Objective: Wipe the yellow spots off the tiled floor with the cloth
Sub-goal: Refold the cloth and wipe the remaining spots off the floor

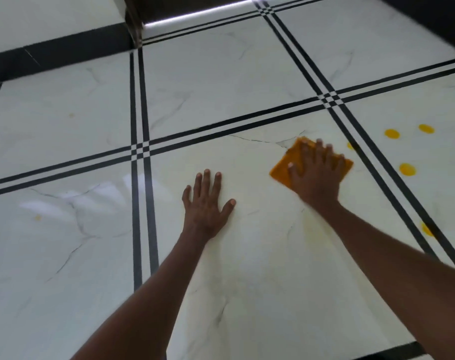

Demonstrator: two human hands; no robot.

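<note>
Head view
Writing: none legible.
Floor: glossy white marbled tiles, black double-line borders.
Yellow spots: round, on the right tile beyond the border.
Cloth: orange, flat, near those spots.
Right hand: fingers spread, pressing the cloth down, not clenched.
Left hand: flat on tile, splayed, empty.
</note>
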